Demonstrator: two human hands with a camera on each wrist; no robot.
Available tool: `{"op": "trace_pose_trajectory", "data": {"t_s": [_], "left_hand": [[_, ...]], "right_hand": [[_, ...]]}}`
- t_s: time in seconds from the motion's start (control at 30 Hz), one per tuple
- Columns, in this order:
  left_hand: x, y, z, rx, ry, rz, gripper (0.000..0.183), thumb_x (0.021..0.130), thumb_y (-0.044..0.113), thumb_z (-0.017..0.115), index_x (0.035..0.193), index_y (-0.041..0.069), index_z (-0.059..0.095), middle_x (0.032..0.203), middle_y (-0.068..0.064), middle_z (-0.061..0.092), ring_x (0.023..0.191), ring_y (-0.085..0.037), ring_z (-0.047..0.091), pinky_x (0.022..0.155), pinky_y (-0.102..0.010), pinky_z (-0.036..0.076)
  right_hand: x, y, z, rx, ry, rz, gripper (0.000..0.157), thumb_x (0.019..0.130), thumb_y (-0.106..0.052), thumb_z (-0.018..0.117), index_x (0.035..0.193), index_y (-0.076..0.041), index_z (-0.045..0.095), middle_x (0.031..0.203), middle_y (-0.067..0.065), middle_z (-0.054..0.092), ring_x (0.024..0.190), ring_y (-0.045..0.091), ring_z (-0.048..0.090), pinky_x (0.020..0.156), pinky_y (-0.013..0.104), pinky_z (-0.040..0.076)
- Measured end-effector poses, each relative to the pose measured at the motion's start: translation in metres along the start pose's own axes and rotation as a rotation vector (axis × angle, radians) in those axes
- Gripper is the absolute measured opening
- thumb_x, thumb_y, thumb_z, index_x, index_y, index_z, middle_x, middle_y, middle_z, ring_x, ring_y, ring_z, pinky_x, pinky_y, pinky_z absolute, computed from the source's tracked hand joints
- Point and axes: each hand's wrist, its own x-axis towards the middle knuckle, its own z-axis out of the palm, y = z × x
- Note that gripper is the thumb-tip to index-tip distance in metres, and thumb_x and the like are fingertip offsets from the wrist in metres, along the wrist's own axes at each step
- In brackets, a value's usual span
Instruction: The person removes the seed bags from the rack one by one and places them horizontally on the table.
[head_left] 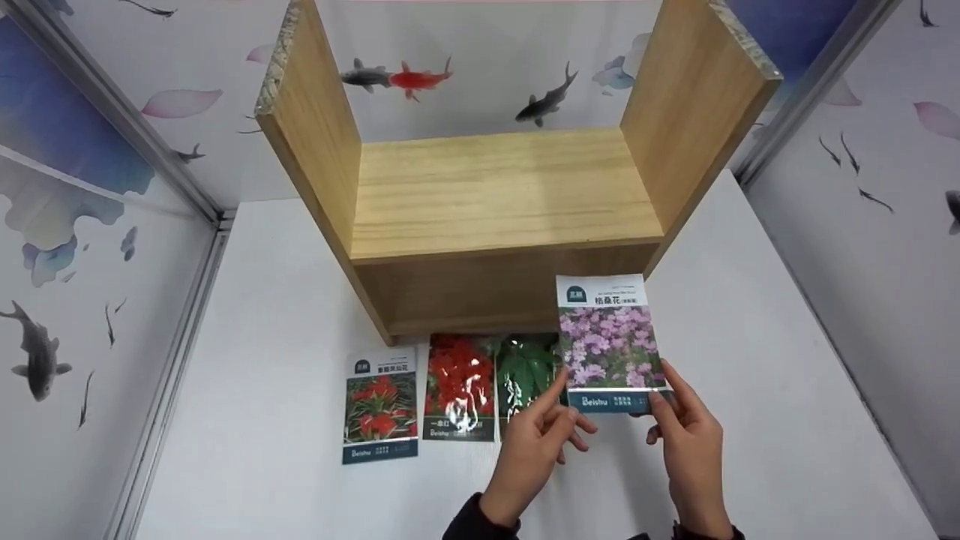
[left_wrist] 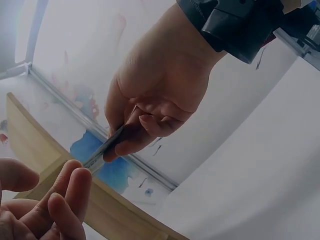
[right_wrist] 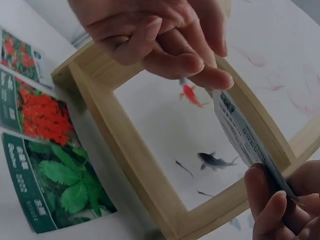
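A seed packet with pink-purple flowers is held up over the white table, in front of the wooden shelf. My right hand pinches its lower right side between thumb and fingers. At its left edge, my left hand touches with outstretched fingertips. The right wrist view shows the packet's printed back nearly edge-on, a left fingertip against one corner. Three more packets lie in a row on the table: a red-flowered one, a bright red one and a green-leaved one, partly hidden by the left hand.
The shelf's two side boards rise behind the hands, with a recess below its board. Walls printed with fish and petals enclose the white table on the left, back and right.
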Motion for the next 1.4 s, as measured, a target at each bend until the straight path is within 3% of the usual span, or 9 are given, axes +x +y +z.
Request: {"op": "trace_pose_trajectory", "data": {"t_s": [0.13,0.43,0.57,0.73,0.83,0.97,1.13,1.4], "left_hand": [[0.003,-0.014,0.000,0.025,-0.022,-0.029,0.047,0.092,0.024,0.049,0.138,0.021,0.036,0.083,0.000,0.066,0.070,-0.022,0.063,0.053,-0.028,0.048],[0.018,-0.065,0.003,-0.002,-0.055,-0.104,0.049,0.090,0.032,0.053,0.136,0.024,0.039,0.081,0.003,0.067,0.069,-0.018,0.063,0.054,-0.028,0.049],[0.022,-0.078,0.007,0.015,-0.078,-0.120,0.052,0.089,0.032,0.053,0.137,0.021,0.036,0.082,0.004,0.067,0.069,-0.019,0.062,0.054,-0.028,0.049],[0.027,-0.097,0.014,0.122,-0.113,-0.140,0.058,0.089,0.033,0.052,0.140,0.016,0.030,0.082,0.005,0.064,0.066,-0.015,0.060,0.053,-0.026,0.048],[0.028,-0.108,0.018,0.114,-0.123,-0.162,0.061,0.089,0.033,0.053,0.140,0.011,0.029,0.083,0.002,0.063,0.065,-0.015,0.061,0.052,-0.026,0.048],[0.029,-0.120,0.021,0.080,-0.115,-0.200,0.063,0.089,0.032,0.054,0.140,0.007,0.026,0.084,0.000,0.063,0.063,-0.017,0.062,0.049,-0.027,0.048],[0.033,-0.129,0.024,0.087,-0.088,-0.232,0.065,0.089,0.033,0.053,0.141,0.006,0.024,0.084,0.003,0.062,0.060,-0.018,0.061,0.045,-0.026,0.044],[0.034,-0.141,0.031,0.123,-0.081,-0.253,0.067,0.088,0.037,0.054,0.142,0.013,0.023,0.087,0.007,0.059,0.050,-0.015,0.057,0.037,-0.024,0.036]], "right_hand": [[0.000,0.016,-0.001,-0.065,0.015,0.006,0.040,0.089,-0.025,0.055,0.129,-0.029,0.048,0.084,0.012,0.058,0.065,0.019,0.049,0.048,0.027,0.045],[0.003,0.052,-0.004,-0.179,-0.022,0.110,0.046,0.090,-0.025,0.054,0.134,-0.026,0.042,0.103,0.008,0.058,0.076,0.022,0.053,0.053,0.030,0.047],[0.010,0.067,-0.005,-0.199,-0.028,0.150,0.047,0.090,-0.022,0.054,0.135,-0.023,0.041,0.102,0.010,0.059,0.078,0.026,0.055,0.052,0.028,0.046],[0.020,0.089,-0.007,-0.214,-0.043,0.175,0.047,0.090,-0.016,0.053,0.135,-0.021,0.041,0.094,0.011,0.059,0.071,0.019,0.056,0.051,0.027,0.045],[0.023,0.103,-0.006,-0.231,-0.058,0.204,0.047,0.090,-0.015,0.052,0.136,-0.020,0.040,0.089,0.011,0.058,0.066,0.017,0.054,0.051,0.027,0.045],[0.025,0.118,-0.004,-0.262,-0.074,0.223,0.047,0.091,-0.019,0.052,0.136,-0.020,0.039,0.087,0.010,0.056,0.063,0.016,0.051,0.050,0.027,0.044],[0.030,0.129,-0.002,-0.346,-0.072,0.169,0.047,0.091,-0.021,0.052,0.136,-0.020,0.039,0.092,0.009,0.055,0.060,0.016,0.051,0.048,0.027,0.042],[0.033,0.138,-0.003,-0.406,-0.043,0.182,0.048,0.090,-0.018,0.053,0.136,-0.018,0.040,0.099,0.009,0.054,0.068,0.018,0.052,0.050,0.023,0.044]]}}
